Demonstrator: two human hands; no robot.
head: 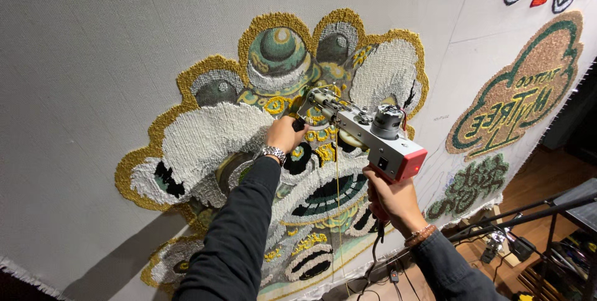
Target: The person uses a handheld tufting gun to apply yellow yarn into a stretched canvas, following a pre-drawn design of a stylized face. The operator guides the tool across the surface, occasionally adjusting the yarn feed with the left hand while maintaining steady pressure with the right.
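Hands (283,134) (392,198) gripping tufting gun (367,133), green oval emblem (519,92) right

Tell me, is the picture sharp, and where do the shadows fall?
Head view: sharp and evenly lit, no glare; the left arm's dark shadow falls lower left on the cloth; wide-lens bending curves the edges; the tufting gun stays crisp.

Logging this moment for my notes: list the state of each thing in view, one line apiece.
tufting gun: held up, tip against the cloth
left hand: closed on the gun's front handle
right hand: closed on the gun's rear grip
yellow yarn: hanging down from the gun
backing cloth: stretched upright, partly tufted
lion-head design: mostly filled with pile
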